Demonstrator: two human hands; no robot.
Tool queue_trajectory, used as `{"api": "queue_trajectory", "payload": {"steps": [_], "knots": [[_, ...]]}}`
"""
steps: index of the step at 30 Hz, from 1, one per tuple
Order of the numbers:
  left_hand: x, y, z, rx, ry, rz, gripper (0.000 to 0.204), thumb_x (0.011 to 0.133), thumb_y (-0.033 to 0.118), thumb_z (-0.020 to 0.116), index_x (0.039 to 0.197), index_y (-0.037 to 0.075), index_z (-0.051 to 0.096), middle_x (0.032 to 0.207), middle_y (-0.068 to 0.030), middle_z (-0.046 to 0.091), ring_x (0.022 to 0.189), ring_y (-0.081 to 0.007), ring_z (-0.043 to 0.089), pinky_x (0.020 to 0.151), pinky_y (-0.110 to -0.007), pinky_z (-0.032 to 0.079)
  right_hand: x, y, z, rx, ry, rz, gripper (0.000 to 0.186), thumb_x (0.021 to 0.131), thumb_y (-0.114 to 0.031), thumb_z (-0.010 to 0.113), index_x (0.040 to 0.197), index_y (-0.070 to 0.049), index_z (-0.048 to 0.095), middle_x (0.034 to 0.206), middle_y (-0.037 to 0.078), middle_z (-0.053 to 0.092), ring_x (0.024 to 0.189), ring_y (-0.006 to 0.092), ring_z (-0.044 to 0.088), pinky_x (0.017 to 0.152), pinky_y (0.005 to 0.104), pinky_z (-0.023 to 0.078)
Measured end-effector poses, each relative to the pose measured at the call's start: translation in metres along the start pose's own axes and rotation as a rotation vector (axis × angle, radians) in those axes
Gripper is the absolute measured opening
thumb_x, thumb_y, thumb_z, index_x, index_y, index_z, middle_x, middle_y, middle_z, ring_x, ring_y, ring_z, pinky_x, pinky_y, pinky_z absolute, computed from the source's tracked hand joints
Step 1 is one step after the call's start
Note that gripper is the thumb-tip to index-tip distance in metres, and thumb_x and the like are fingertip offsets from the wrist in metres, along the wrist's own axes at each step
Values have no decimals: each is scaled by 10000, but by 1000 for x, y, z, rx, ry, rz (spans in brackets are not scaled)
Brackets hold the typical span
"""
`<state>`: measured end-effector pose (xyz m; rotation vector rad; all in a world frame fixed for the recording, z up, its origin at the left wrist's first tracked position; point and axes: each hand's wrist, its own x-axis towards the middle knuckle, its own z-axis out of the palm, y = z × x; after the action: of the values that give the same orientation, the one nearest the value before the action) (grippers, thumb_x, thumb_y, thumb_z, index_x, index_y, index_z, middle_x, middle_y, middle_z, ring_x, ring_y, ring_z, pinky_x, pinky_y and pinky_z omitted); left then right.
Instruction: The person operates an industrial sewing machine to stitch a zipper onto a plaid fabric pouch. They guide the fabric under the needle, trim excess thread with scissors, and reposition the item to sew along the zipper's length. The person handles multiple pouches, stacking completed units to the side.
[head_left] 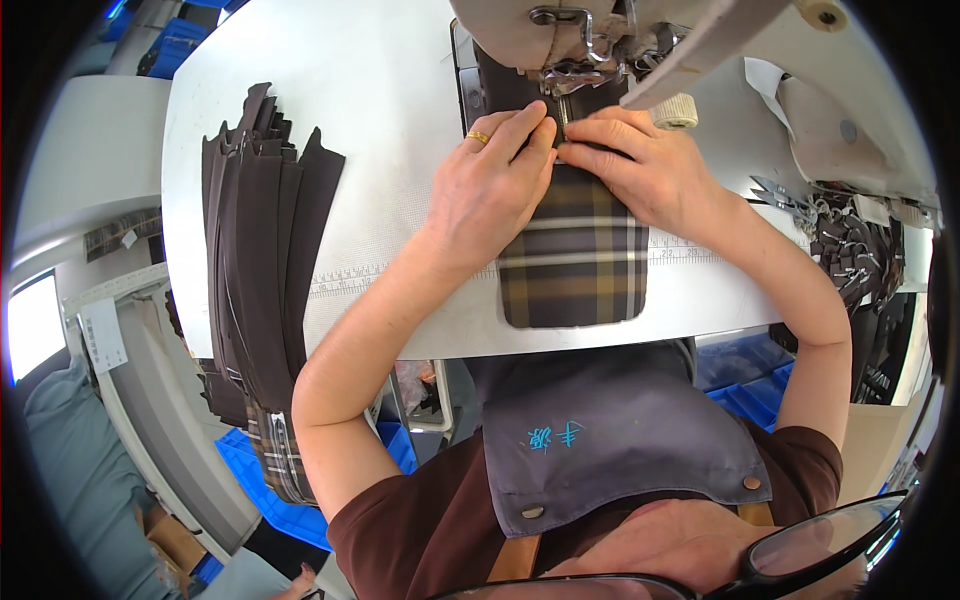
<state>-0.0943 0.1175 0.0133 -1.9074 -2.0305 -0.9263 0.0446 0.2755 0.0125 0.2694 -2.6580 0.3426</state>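
Observation:
A brown, black and tan plaid fabric panel (575,270) with rounded corners lies on the white sewing table. Its far part, a plain dark cloth with a metal-toothed zipper (564,108), runs up under the presser foot of a sewing machine (590,75). My left hand (498,185), with a gold ring, is closed, fingers bent together and pressing the cloth just left of the zipper. From the right, my right hand (645,165) pinches at the zipper and panel with thumb and forefinger. The fingertips almost meet, hiding the zipper's near end.
A long stack of dark fabric strips (250,220) hangs over the table's left edge. At right are metal snips (780,198), a bundle of dark pieces (855,250) and a cream roll (676,112). Blue bins (285,515) stand below. Another person's hand (302,578) shows lower left.

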Motion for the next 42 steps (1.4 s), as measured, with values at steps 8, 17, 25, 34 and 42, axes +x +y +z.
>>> {"api": "queue_trajectory", "payload": {"steps": [8, 17, 25, 34, 42], "knots": [[3, 2, 1, 60, -26, 6, 283, 783, 59, 650, 1057, -12, 641, 1164, -108, 601, 1025, -230, 571, 838, -325, 485, 7, -11, -25, 587, -60, 811, 215, 889, -113, 561, 1095, -86, 618, 896, 38, 660, 730, 146, 621, 646, 271, 511], [4, -7, 0, -217, 20, -161, 234, 813, 20, 615, 1040, 36, 668, 1066, -72, 635, 888, -256, 576, 795, -320, 468, 22, 19, -31, 965, -142, 967, 142, 888, -203, 574, 957, -94, 633, 635, 0, 591, 467, 101, 524, 424, 230, 394], [12, -12, -8, -222, -50, -146, 220, 795, 43, 638, 1011, 33, 674, 1033, -78, 646, 905, -260, 597, 799, -333, 479, 24, 8, 14, -124, 146, 52, 136, 780, -184, 662, 898, -124, 627, 766, 62, 604, 681, 263, 602, 582, 367, 495], [20, -21, 0, -34, 25, 40, 148, 771, 28, 655, 917, 13, 666, 944, -64, 649, 772, -208, 632, 679, -282, 510, 24, -1, -2, -65, 85, 135, 99, 756, -108, 651, 830, -76, 594, 767, 85, 594, 687, 277, 610, 597, 364, 503], [22, -28, -6, -459, -115, -298, 125, 804, 4, 621, 918, -9, 669, 955, -53, 649, 829, -130, 612, 720, -237, 497, 33, 7, 13, 46, 259, 78, 130, 719, -155, 643, 801, -60, 607, 674, 74, 587, 585, 230, 588, 532, 341, 468]]}}
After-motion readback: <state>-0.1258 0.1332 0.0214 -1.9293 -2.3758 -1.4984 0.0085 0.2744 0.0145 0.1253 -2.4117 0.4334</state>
